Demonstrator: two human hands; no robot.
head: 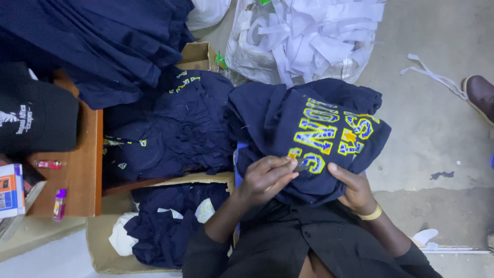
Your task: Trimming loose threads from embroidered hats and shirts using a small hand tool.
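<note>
Head view is showing the left hand (pixel 265 177) pinching a small tool (pixel 300 167) while the right hand (pixel 355 188) is clamping the soft, limp navy shirt (pixel 309 128), best held near its stiffer lettering.

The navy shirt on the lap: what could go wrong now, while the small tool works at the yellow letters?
1. The left hand pinches a small dark tool right at the yellow lettering of the navy shirt; a slip might nick the fabric or the letters.
2. The right hand holds the cloth, its thumb close to the tool tip, so the thumb could get pricked.
3. The shirt is bunched, so a hidden layer might be caught.
</note>
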